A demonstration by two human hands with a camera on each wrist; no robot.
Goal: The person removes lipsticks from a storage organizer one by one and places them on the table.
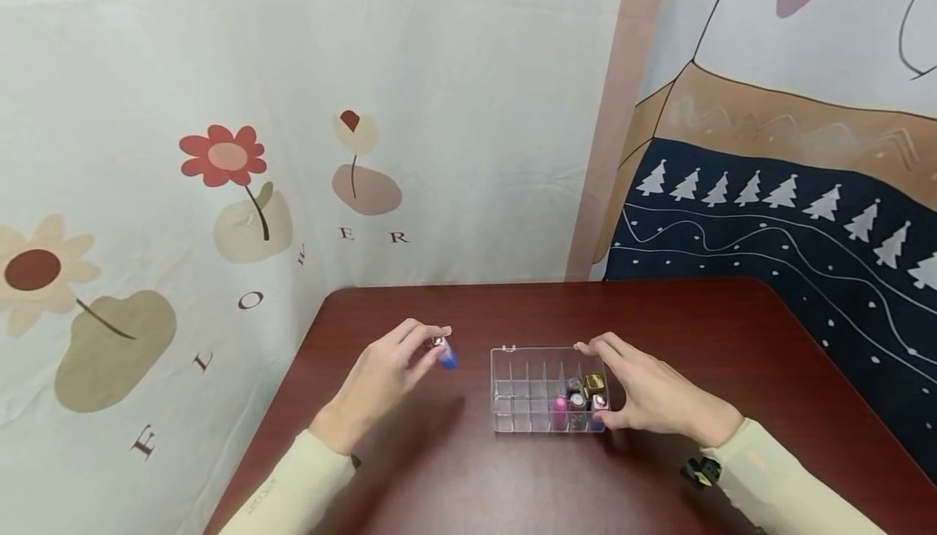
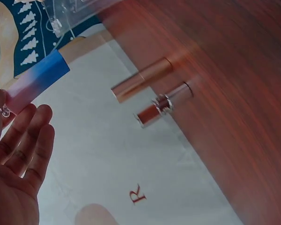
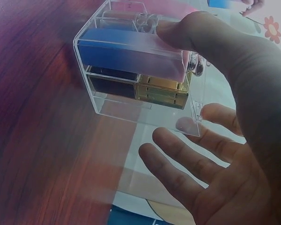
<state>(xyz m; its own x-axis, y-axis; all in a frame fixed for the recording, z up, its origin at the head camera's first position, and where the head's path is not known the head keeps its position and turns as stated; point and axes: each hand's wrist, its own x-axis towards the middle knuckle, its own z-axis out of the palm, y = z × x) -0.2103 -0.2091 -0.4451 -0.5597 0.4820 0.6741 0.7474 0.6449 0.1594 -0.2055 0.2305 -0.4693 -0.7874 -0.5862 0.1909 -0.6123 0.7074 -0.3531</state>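
My left hand (image 1: pixel 384 372) pinches a lipstick tube (image 2: pixel 37 82), blue at one end and fading to pink, between thumb and forefinger. The other fingers of that hand are loosely extended. It is held above the table, left of a clear compartment box (image 1: pixel 512 424). My right hand (image 1: pixel 651 393) holds the box at its right end, thumb at the front and fingers at the back rim. Inside, a pink tube (image 1: pixel 560 414), a black-and-gold one (image 3: pixel 161 93) and another blue-pink one (image 3: pixel 131 51) fill compartments on the right; those on the left hold nothing.
Two more lipstick tubes, one copper-coloured (image 2: pixel 141 79) and one with a clear section (image 2: pixel 164 104), stand on the reddish-brown table (image 1: pixel 410 486) in the left wrist view. Printed cloth (image 1: pixel 468 112) hangs behind the table.
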